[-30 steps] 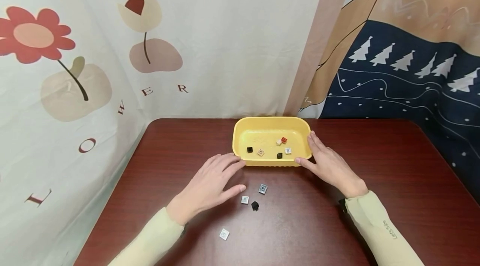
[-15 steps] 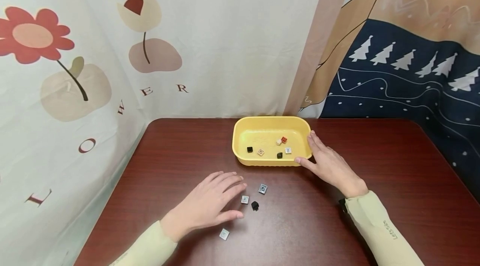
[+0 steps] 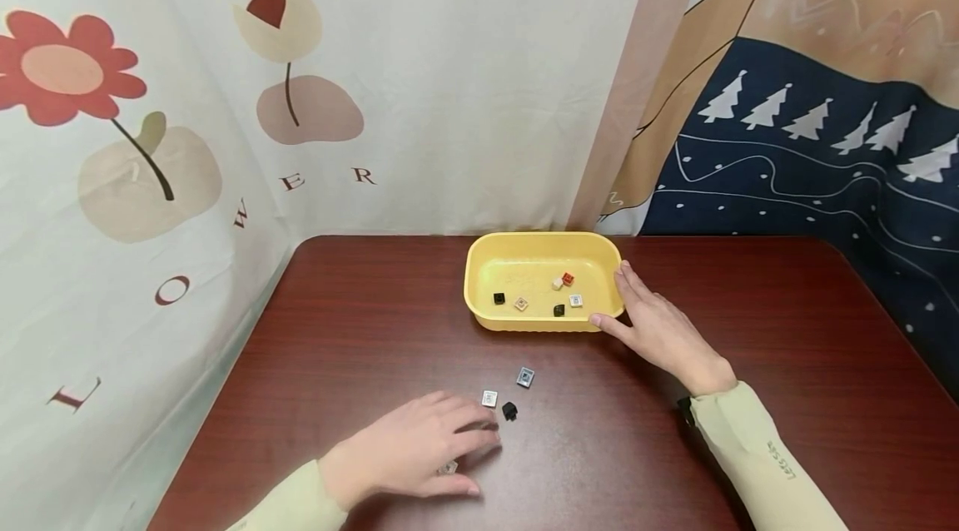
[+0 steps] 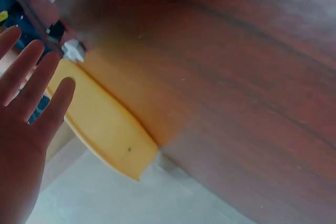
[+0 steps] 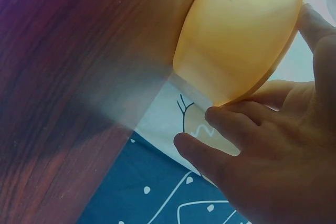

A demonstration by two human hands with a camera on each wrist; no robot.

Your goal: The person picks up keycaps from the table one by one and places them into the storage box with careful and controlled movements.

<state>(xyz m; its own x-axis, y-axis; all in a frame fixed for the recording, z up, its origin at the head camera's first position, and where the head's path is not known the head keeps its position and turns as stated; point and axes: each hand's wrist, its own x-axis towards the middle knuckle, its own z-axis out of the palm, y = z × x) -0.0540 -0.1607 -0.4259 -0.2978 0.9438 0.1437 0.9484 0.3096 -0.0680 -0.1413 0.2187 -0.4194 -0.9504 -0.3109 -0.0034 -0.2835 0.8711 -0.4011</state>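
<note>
My left hand point(image 3: 415, 446) is low over the table with fingers spread and slightly bent. Beneath it, between thumb and fingers, a pale square keycap point(image 3: 448, 468) lies partly covered. Just beyond the fingertips are a white keycap point(image 3: 489, 399), a black keycap point(image 3: 509, 411) and a grey keycap point(image 3: 525, 378). My right hand point(image 3: 665, 335) holds the near right corner of a yellow tub point(image 3: 543, 324), thumb on the front rim and fingers along the right side. The right wrist view shows those fingers against the tub point(image 5: 236, 35).
Inside the tub lie several small keycaps, among them a black one point(image 3: 499, 298), a red one point(image 3: 568, 279) and a white one point(image 3: 575, 300). The dark red table point(image 3: 360, 306) ends at a printed curtain point(image 3: 449, 98) behind the tub.
My left hand has left the tub's near left corner and moved back toward me, down over the nearest pale keycap. My right hand and the tub have stayed in place.
</note>
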